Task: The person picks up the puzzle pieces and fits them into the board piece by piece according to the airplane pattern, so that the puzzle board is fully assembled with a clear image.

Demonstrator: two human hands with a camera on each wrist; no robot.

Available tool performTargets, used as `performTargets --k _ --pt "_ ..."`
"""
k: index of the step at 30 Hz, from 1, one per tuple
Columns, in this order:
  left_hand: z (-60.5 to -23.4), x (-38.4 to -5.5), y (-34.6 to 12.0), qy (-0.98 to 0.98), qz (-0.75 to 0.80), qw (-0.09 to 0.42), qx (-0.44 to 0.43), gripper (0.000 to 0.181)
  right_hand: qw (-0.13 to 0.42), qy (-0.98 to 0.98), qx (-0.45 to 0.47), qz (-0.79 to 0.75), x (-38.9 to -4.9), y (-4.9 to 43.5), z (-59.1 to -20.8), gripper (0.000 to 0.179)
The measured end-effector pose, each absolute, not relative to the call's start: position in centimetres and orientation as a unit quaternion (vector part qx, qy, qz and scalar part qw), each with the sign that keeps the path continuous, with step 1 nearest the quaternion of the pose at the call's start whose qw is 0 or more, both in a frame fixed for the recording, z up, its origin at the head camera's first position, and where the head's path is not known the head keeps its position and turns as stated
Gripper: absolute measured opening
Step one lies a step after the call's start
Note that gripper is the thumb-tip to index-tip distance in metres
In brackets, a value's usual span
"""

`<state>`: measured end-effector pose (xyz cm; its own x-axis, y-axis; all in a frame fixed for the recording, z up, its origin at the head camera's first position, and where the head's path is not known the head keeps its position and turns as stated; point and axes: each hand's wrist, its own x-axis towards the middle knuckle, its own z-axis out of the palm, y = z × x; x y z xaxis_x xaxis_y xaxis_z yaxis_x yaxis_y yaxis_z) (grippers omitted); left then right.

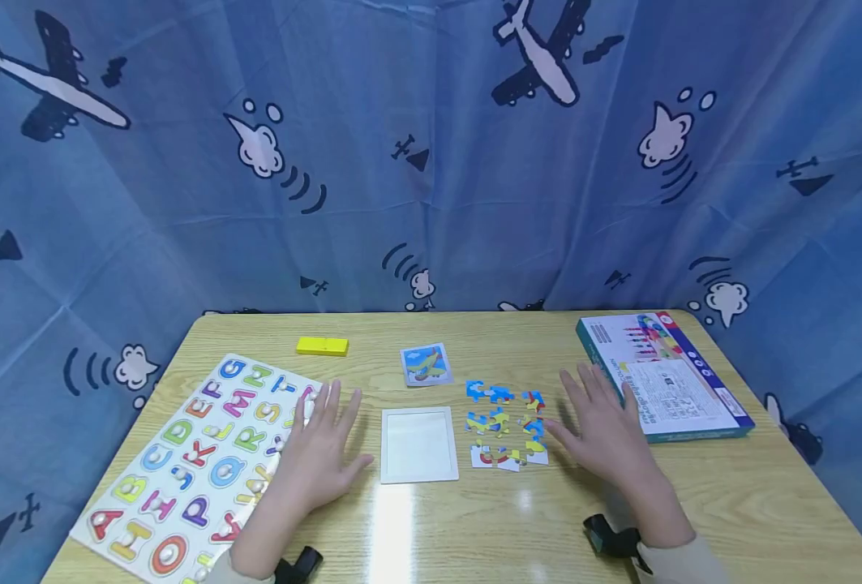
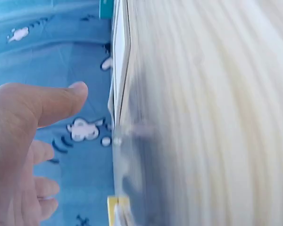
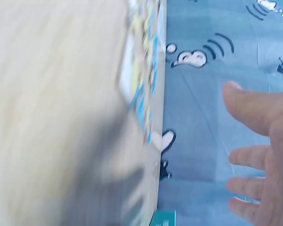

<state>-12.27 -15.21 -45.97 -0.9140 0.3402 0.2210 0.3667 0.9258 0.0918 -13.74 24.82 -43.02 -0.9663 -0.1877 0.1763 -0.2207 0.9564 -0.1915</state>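
My left hand (image 1: 326, 454) hovers with spread fingers by the right edge of the white alphabet board (image 1: 207, 454), left of a square white puzzle frame (image 1: 419, 446). My right hand (image 1: 606, 426), its fingers also spread, is between the jigsaw pieces (image 1: 499, 395) and the flat box (image 1: 671, 381). Neither hand holds anything. The pieces, blue, yellow, red and white, lie in loose rows right of the frame. Behind the frame lies a small picture card (image 1: 426, 364) of a yellow airplane. In the right wrist view the pieces (image 3: 140, 89) look blurred.
A yellow block (image 1: 322, 346) lies near the table's back edge. The alphabet board carries colourful letters with knobs and covers the table's left side. Behind the wooden table (image 1: 503, 535) hangs a blue curtain (image 1: 431, 162) printed with airplanes.
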Motion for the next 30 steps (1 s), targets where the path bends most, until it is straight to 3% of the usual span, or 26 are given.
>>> performTargets --k 4,9,15,22,30 --pt "-46.3 -12.6 -13.8 -0.965 -0.101 0.094 -0.224 0.081 0.087 -0.980 0.133 0.121 -14.9 23.2 -43.2 0.072" --pt "-46.9 -12.7 -12.6 -0.950 -0.200 0.037 -0.236 0.067 0.095 -0.967 0.170 0.162 -16.2 21.2 -43.6 0.064" --pt "-47.8 -12.5 -12.1 -0.937 -0.279 -0.020 -0.211 0.061 0.053 -0.960 0.179 0.209 -17.7 19.0 -44.1 0.055" --pt "-48.8 -12.8 -12.4 -0.931 -0.295 -0.030 -0.211 0.060 -0.022 -0.961 0.153 0.229 -19.7 16.9 -45.0 0.047" --pt "-49.6 -13.2 -13.0 -0.926 -0.311 -0.028 -0.214 0.065 -0.035 -0.967 0.151 0.203 -20.8 15.6 -46.1 0.040"
